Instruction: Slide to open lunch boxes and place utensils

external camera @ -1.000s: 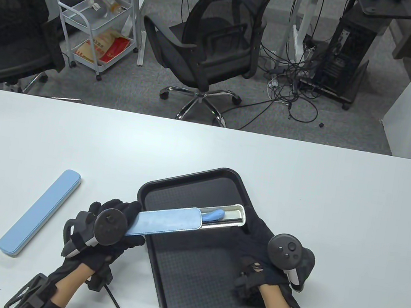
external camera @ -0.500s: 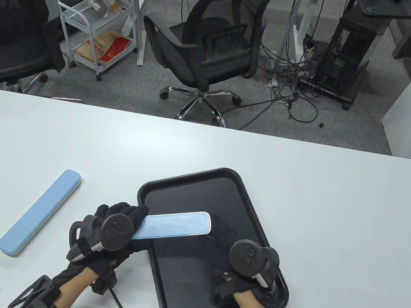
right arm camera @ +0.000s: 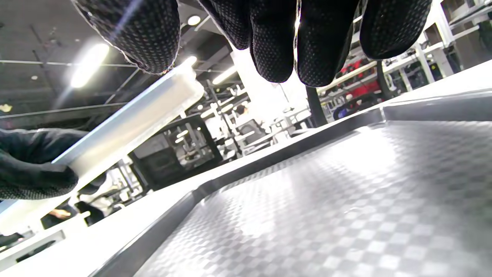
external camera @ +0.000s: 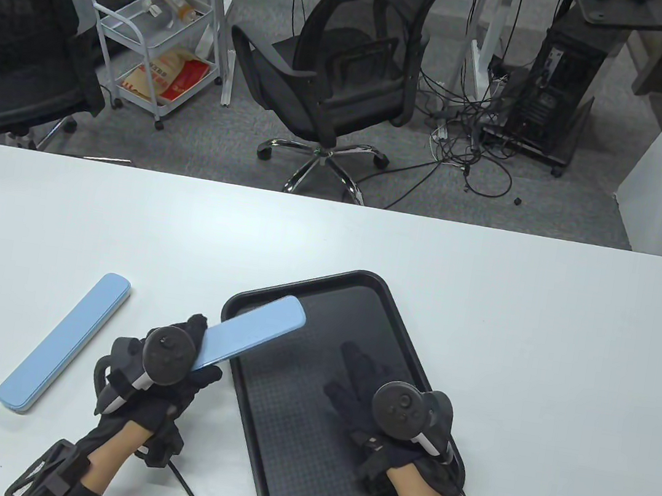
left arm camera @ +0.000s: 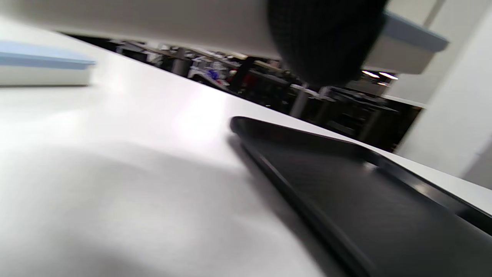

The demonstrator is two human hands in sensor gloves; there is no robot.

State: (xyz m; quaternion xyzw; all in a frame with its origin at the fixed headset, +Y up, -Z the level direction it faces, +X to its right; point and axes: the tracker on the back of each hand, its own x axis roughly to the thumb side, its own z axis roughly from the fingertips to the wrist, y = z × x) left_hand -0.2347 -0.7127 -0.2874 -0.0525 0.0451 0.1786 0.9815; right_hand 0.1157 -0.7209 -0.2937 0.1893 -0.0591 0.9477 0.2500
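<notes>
My left hand [external camera: 191, 354] grips the near end of a closed light-blue utensil box [external camera: 260, 324] and holds it tilted above the left edge of the black tray [external camera: 285, 471]. Its white underside shows in the left wrist view [left arm camera: 134, 23] and in the right wrist view [right arm camera: 127, 123]. My right hand [external camera: 356, 376] hovers over the tray floor [right arm camera: 346, 192] with its fingers [right arm camera: 273, 42] spread and holding nothing. A second closed blue box [external camera: 63, 341] lies on the table to the left, and it also shows in the left wrist view [left arm camera: 42, 69].
The white table [external camera: 487, 284] runs wide around the tray. An office chair [external camera: 338, 75] and a wire cart [external camera: 150, 41] stand on the floor beyond the far edge. Glove cables trail off the near edge.
A second ago the box's lid was slid back and a blue utensil showed. My right hand pushed it closed and let go. My left hand swung the box left and up.
</notes>
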